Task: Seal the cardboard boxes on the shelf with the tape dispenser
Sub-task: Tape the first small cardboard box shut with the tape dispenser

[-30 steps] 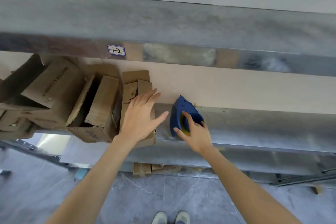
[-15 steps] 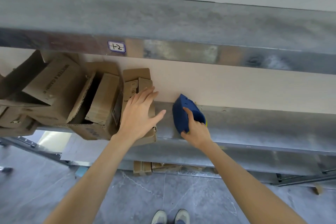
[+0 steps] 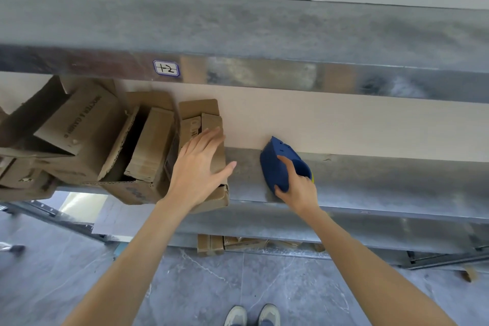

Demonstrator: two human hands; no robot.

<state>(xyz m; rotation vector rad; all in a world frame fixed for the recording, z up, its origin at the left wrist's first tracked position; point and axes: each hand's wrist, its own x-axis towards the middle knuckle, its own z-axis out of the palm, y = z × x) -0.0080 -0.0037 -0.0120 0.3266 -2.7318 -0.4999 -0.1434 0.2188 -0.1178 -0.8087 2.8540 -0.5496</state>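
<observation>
**Fingers (image 3: 287,165) wrap tape dispenser (image 3: 272,169) on shelf (image 3: 370,180)**

A person's right hand (image 3: 297,189) grips the blue tape dispenser, which sits on the metal shelf. Left of the dispenser, the left hand (image 3: 198,169) presses flat, fingers spread, on a small cardboard box (image 3: 201,114). Open boxes (image 3: 87,124) lie farther left.

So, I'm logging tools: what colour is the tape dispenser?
The tape dispenser is dark blue, a little yellow showing; head view.

A small blue-edged label (image 3: 166,68) bears handwritten marks. Down below, grey marbled floor tiles (image 3: 291,288) spread out. A pair of grey shoes (image 3: 251,315) stands on them, and a stack of cardboard (image 3: 210,244) lies further back.
</observation>
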